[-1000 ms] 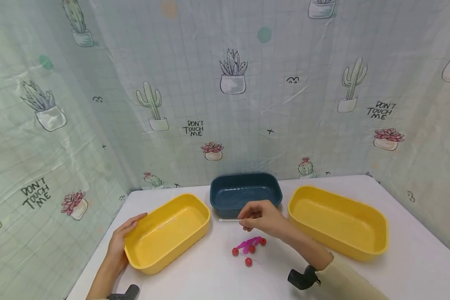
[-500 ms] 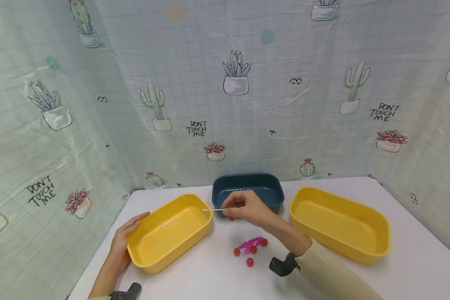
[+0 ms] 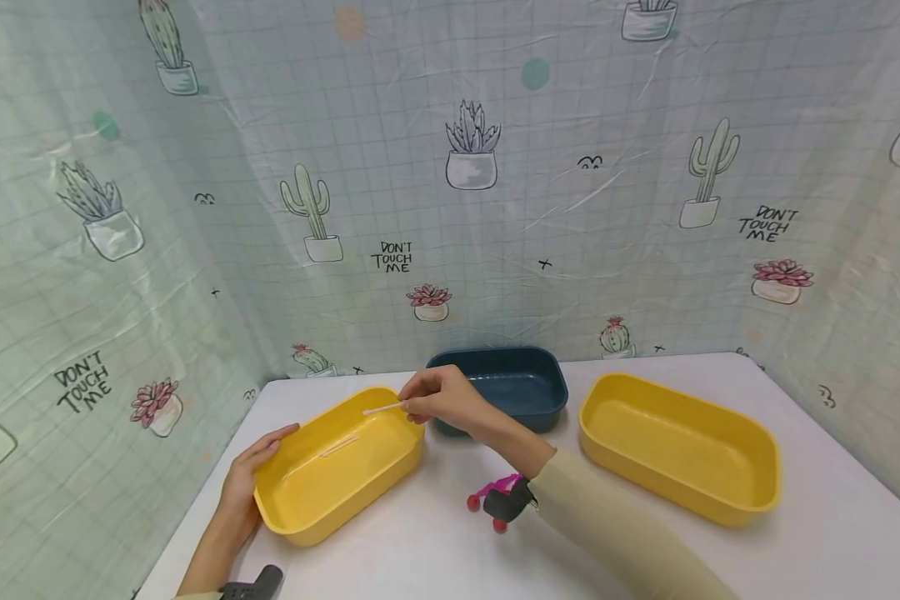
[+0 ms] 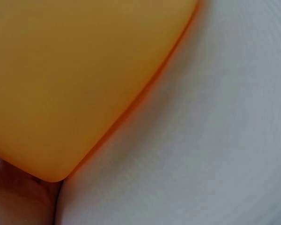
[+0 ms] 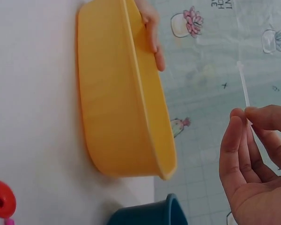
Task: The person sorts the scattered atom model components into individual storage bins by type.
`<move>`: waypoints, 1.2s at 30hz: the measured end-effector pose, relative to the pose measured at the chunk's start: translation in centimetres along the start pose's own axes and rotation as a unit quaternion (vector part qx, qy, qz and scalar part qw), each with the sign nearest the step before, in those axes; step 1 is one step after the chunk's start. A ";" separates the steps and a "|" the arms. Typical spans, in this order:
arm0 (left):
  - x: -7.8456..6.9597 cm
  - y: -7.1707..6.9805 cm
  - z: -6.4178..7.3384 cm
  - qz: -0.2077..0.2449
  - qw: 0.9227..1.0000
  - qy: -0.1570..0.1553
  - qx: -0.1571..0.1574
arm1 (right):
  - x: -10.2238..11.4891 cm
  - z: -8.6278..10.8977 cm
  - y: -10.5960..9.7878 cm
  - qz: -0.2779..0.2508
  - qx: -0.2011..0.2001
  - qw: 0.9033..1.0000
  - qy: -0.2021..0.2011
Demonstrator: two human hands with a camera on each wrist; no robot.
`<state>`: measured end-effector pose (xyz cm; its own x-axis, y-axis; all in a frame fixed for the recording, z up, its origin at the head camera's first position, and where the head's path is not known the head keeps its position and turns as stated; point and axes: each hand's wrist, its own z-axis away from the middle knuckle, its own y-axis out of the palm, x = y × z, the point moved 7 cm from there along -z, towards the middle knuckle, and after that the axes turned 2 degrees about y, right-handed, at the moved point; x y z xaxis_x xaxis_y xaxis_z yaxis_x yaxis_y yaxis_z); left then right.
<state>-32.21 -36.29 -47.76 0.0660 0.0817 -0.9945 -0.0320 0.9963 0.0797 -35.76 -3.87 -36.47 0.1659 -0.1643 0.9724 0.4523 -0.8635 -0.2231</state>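
My right hand [image 3: 446,396] pinches a thin white stick [image 5: 244,86] with a small wider tip between thumb and fingertips. In the head view the stick points left, over the far right end of the left yellow tray [image 3: 292,521]. Two pale thin sticks [image 3: 339,447] lie on that tray's floor. My left hand [image 3: 240,483] rests against the tray's left end, its fingers laid along the rim and the thumb hidden. The tray's yellow wall [image 4: 84,84] fills much of the left wrist view.
A dark blue tray [image 3: 543,400] stands at the back behind my right forearm, and a second yellow tray [image 3: 678,487] is to the right. Red beads [image 5: 2,199] and magenta pieces [image 3: 501,483] lie mid-table, partly hidden under the right wrist. A printed curtain [image 3: 480,233] hangs behind.
My right hand has moved left and away from me with the white stick, from in front of the blue tray to over the left yellow tray. My left hand has stayed at the tray.
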 end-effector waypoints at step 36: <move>0.1 -0.1 0.0 -0.009 1.000 -0.009 -0.016 | -2.2 -6.9 7.0 0.012 -0.001 0.997 0.075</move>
<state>-32.19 -36.35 -47.86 0.0839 0.0644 -0.9944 -0.0629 0.9963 0.0592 -38.99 -12.89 -39.68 0.0433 -0.2540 0.9662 0.4488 -0.8591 -0.2460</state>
